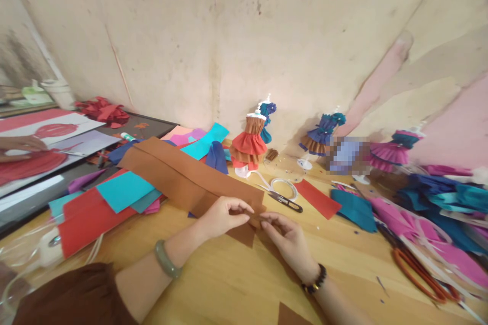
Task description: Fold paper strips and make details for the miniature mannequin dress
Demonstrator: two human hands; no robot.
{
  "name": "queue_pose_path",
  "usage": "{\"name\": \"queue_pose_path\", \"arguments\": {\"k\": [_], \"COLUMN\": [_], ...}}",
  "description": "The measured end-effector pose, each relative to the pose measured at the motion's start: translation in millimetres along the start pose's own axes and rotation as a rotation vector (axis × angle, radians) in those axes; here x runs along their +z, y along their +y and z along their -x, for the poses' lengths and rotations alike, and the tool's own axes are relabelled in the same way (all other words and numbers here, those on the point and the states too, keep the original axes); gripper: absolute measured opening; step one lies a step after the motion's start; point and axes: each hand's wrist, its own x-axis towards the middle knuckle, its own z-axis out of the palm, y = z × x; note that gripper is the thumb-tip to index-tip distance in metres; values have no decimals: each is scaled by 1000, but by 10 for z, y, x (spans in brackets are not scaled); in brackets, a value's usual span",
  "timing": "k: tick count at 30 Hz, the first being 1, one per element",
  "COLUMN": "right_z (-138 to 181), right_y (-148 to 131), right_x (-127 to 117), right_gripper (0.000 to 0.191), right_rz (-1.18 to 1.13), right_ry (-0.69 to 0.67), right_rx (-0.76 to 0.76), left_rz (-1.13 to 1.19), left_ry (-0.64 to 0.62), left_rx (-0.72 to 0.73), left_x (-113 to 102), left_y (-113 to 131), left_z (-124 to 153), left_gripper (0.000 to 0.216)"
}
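Note:
My left hand, with a green bangle at the wrist, has its thumb and fingers bent toward a small brown strip. From the other side my right hand, wearing a dark beaded bracelet, pinches the same strip. Fingertips hide much of it, and whether it is paper or cloth I cannot tell. Just behind my hands lies a long folded brown sheet. A brown corner shows below my fingers. Black thread snips rest beyond my right hand, beside a coil of white cord.
Small dress forms in ruffled dresses, one brown and red, stand along the wall. Orange-handled scissors and a pink piece lie right. Red sheets and turquoise sheets lie left. Another person's hand works at far left.

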Motion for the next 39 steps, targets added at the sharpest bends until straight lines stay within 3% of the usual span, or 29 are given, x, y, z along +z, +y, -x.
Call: {"name": "queue_pose_path", "arguments": {"k": [26,39], "right_z": [-14,-24], "right_y": [-82,-84], "right_x": [-64,3], "right_gripper": [27,35], "right_rz": [-144,-202], "right_ry": [-26,-9], "right_rx": [116,86], "left_rz": [82,-52], "left_ry": [-78,14], "left_rx": [-7,81], "left_x": [-84,-12], "left_y": [-56,-13], "left_z": [-20,7], "left_gripper": [30,23]}}
